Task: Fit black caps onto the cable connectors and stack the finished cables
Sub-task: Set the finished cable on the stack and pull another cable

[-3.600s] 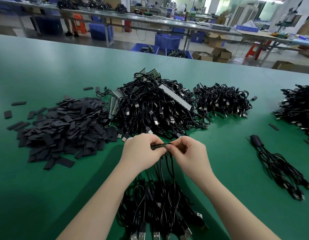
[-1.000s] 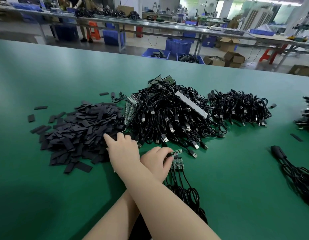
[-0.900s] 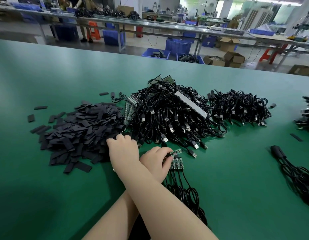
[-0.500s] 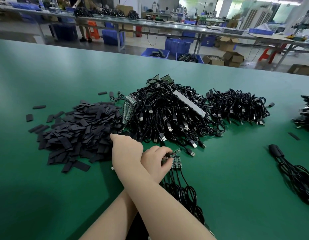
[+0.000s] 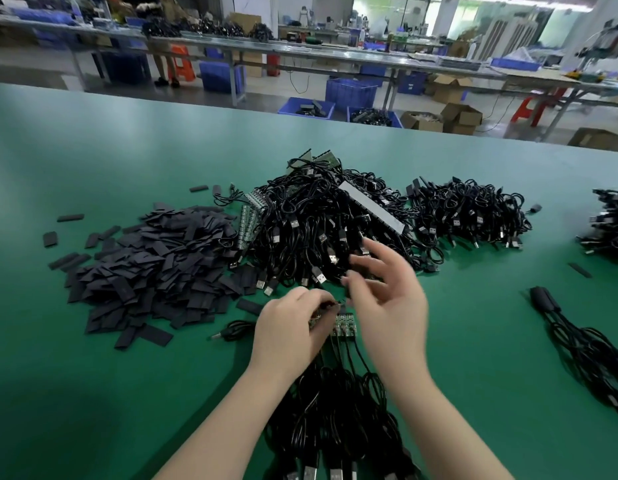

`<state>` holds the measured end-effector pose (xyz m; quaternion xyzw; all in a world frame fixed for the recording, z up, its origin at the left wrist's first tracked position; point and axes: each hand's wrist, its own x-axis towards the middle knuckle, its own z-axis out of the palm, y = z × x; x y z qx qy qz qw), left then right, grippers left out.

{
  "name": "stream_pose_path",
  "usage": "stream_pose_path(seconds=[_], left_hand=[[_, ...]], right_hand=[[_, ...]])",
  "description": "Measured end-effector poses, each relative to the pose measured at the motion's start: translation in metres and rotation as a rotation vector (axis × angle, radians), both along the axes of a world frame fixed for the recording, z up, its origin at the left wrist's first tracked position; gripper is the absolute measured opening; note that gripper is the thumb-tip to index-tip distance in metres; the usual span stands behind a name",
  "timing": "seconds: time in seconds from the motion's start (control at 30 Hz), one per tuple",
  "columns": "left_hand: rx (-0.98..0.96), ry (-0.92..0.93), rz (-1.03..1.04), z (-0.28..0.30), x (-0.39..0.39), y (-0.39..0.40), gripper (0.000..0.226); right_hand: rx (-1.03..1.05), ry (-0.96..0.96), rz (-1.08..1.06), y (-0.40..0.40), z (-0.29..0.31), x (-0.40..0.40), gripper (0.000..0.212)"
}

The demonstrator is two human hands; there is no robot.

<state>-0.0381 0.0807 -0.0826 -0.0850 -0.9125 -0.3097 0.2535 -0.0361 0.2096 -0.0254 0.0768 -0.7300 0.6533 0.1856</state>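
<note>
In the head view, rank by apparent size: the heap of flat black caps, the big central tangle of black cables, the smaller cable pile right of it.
1. Big central tangle of black cables; the heap of flat black caps looks about equal, unranked.
2. Smaller cable pile.

caps (image 5: pixel 151 271): flat black sleeves, loose heap on green table, left of centre; strays scattered around its edge
uncapped cables (image 5: pixel 321 233): tangled black pile, USB plugs showing, just right of caps
held cables (image 5: pixel 338 410): bundle near bottom edge, small green boards (image 5: pixel 342 326) at far ends
capped cables (image 5: pixel 591 348): lying right, well apart
</note>
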Motion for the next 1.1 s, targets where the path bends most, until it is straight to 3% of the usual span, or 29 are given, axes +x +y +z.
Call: stream_pose_path(seconds=[0.2,0.33,0.5,0.8,0.9,1.1], left_hand=[[0.034,0.070,-0.004,0.003,0.002,0.003,0.012],[0.139,0.063,-0.033,0.010,0.003,0.006,0.015],[0.138,-0.217,-0.048,0.019,-0.017,0.011,0.011],[0.240,-0.130,-0.124,-0.003,-0.002,0.015,0.012],[0.262,-0.130,-0.175,-0.003,-0.001,0.013,0.028],[0.237,-0.137,-0.190,-0.002,-0.002,0.014,0.027]], right_hand=[[-0.241,-0.260,-0.055,0.041,-0.053,-0.012,0.034],[-0.076,-0.257,-0.035,0.040,-0.072,-0.013,0.041],[0.098,-0.155,-0.058,0.034,-0.071,-0.010,0.038],[-0.312,-0.248,-0.032,0.042,-0.065,-0.006,0.033],[-0.312,-0.268,-0.008,0.039,-0.064,-0.004,0.032],[-0.298,-0.263,-0.003,0.040,-0.065,-0.001,0.028]])
